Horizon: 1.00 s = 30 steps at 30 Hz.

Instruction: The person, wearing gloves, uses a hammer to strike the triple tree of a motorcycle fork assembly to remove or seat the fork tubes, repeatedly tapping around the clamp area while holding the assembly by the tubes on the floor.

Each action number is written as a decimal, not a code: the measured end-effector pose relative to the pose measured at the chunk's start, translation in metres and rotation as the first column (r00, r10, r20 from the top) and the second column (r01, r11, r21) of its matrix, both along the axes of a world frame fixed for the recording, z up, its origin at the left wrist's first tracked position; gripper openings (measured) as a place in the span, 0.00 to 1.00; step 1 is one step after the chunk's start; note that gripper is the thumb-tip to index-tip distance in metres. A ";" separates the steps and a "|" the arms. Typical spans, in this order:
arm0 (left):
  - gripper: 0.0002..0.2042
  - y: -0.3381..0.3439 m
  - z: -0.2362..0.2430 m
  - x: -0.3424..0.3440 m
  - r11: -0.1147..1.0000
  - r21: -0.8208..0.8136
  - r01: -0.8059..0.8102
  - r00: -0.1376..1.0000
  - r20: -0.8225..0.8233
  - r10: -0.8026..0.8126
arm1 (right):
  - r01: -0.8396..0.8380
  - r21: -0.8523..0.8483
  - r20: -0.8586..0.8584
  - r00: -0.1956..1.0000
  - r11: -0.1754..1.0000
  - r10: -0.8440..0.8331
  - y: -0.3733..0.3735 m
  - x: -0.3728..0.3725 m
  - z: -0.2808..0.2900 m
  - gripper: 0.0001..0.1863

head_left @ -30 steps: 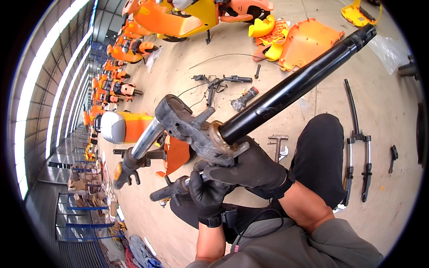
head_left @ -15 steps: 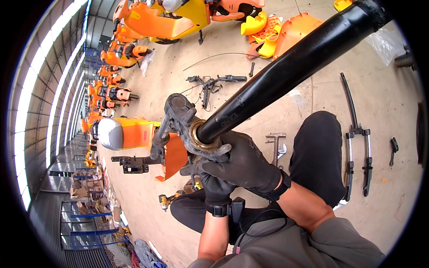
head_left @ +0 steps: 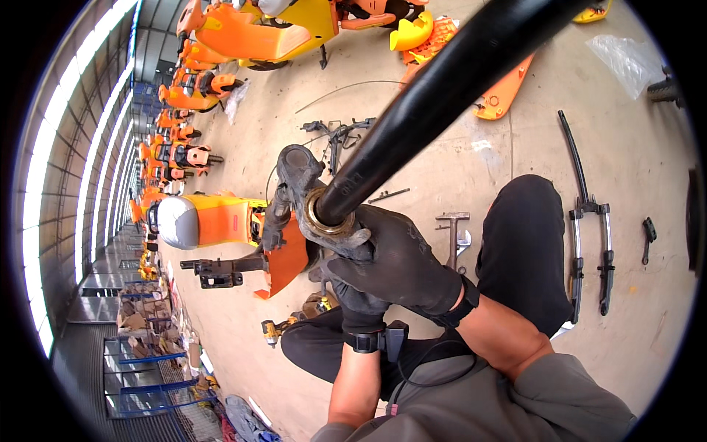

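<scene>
Both my gloved hands are closed round a scooter front fork at its clamp, in front of my chest. The fork's black steerer tube slants up to the far right, and its top leaves the picture. At the tube's foot sits a greasy brass-coloured bearing ring on the dirty grey clamp. My right hand wraps the clamp's near right side, just below the ring. Beneath it, my left hand grips the fork lower down, its fingers partly hidden. The fork legs are mostly out of sight.
A hammer and an adjustable wrench lie beside my right knee; another fork lies further right. A yellow power tool rests near my left knee. Handlebars and orange scooters are beyond.
The steerer tube has swung a little left and toward the camera, so its top end has left the picture. Both hands keep their grip on the fork.
</scene>
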<state>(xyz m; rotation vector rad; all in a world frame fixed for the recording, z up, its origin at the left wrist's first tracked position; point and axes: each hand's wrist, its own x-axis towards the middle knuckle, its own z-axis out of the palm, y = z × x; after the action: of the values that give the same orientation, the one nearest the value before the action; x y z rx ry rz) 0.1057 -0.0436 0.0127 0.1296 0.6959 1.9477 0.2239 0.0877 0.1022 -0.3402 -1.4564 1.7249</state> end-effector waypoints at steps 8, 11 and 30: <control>0.26 0.007 -0.002 0.012 0.994 -0.103 -0.022 0.979 -0.206 0.000 | 0.108 0.061 0.033 0.993 0.992 -0.111 -0.001 0.003 0.002 0.21; 0.26 0.008 -0.006 0.014 0.993 -0.115 0.006 0.974 -0.224 -0.032 | 0.128 0.094 0.043 0.990 0.987 -0.133 -0.003 0.001 -0.002 0.21; 0.25 0.010 -0.013 0.024 0.985 -0.169 0.030 0.965 -0.251 -0.072 | 0.146 0.136 0.077 0.985 0.980 -0.158 -0.004 0.002 -0.001 0.21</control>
<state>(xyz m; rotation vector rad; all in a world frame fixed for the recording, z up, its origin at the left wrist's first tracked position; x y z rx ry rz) 0.1299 -0.0335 -0.0001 0.2991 1.0112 1.8330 0.2263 0.0841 0.1012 -0.4499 -1.5550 1.5023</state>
